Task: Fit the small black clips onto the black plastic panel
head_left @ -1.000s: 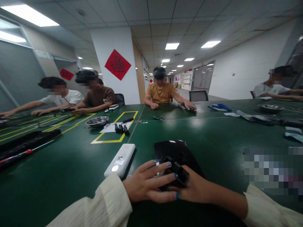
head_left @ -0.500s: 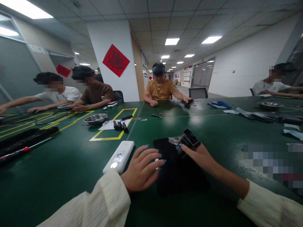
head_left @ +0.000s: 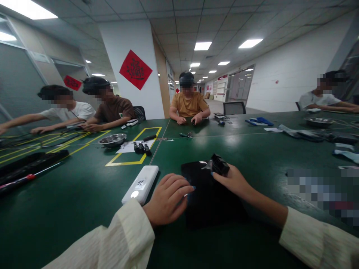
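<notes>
A black block-shaped part with open hollows (head_left: 219, 164) is gripped in my right hand (head_left: 234, 179), which is closed round its right side with the thumb in front. Beside that part, a small piece of clear plastic (head_left: 206, 164) lies at the back of a flat black mat (head_left: 209, 209). My left hand (head_left: 169, 196) rests at the mat's left edge, fingers loosely bent and holding nothing; its palm is hidden. A white power bank with a number label (head_left: 143, 183) lies just left of that hand.
Several small black parts (head_left: 142, 148) sit on white paper (head_left: 126, 147) near a metal bowl (head_left: 112, 140). A red-handled tool (head_left: 30, 177) lies at left, pliers (head_left: 186, 135) farther back. Co-workers sit round the green table (head_left: 84, 209); one faces me (head_left: 189, 102).
My right hand has turned the black part and tilted it. The fingers of my left hand have bent and drawn closer together. The co-worker opposite has pulled one hand back in.
</notes>
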`<act>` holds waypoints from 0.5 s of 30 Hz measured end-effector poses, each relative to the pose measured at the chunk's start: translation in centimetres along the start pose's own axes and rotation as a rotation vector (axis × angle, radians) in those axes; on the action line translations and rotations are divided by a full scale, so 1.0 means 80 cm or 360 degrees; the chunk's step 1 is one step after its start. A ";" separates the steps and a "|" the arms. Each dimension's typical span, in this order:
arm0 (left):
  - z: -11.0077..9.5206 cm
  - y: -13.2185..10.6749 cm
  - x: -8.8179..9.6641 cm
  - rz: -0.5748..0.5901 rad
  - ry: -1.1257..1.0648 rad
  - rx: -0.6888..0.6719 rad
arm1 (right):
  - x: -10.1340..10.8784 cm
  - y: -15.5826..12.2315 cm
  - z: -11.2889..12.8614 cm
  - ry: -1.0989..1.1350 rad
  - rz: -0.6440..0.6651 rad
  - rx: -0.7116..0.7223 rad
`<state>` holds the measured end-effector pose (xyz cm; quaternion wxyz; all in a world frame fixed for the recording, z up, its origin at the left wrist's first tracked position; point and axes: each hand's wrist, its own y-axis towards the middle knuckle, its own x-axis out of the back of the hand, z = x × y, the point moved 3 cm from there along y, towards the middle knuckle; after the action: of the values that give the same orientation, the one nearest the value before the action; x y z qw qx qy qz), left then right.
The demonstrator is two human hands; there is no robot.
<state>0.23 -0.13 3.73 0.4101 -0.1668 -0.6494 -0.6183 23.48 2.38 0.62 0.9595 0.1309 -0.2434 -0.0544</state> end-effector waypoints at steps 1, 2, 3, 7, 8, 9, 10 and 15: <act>0.000 0.000 0.000 0.0007 -0.0010 0.0008 | 0.001 0.000 0.001 -0.0050 0.0004 0.0026; 0.000 0.000 0.000 0.0012 -0.0018 0.0016 | 0.002 0.000 0.002 -0.0102 0.0018 0.0054; -0.001 0.001 0.000 0.0019 -0.0023 0.0024 | 0.002 0.000 0.003 -0.0155 0.0038 0.0079; -0.001 0.001 0.001 0.0039 -0.0032 0.0044 | -0.002 -0.002 0.001 -0.0269 0.0157 0.0088; -0.001 0.001 0.001 0.0040 -0.0035 0.0044 | -0.003 -0.002 -0.001 -0.0270 0.0190 0.0070; -0.001 0.001 0.001 0.0042 -0.0036 0.0044 | -0.005 -0.002 -0.003 -0.0264 0.0225 0.0056; -0.001 0.001 0.001 0.0051 -0.0037 0.0046 | -0.006 -0.001 -0.005 -0.0257 0.0256 0.0047; -0.002 0.002 0.000 0.0055 -0.0036 0.0054 | 0.008 0.012 -0.013 -0.0119 0.0358 0.0046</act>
<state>0.39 -0.25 3.87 0.4161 -0.1781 -0.6613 -0.5982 24.59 3.46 0.31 0.9478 0.1147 -0.2930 0.0523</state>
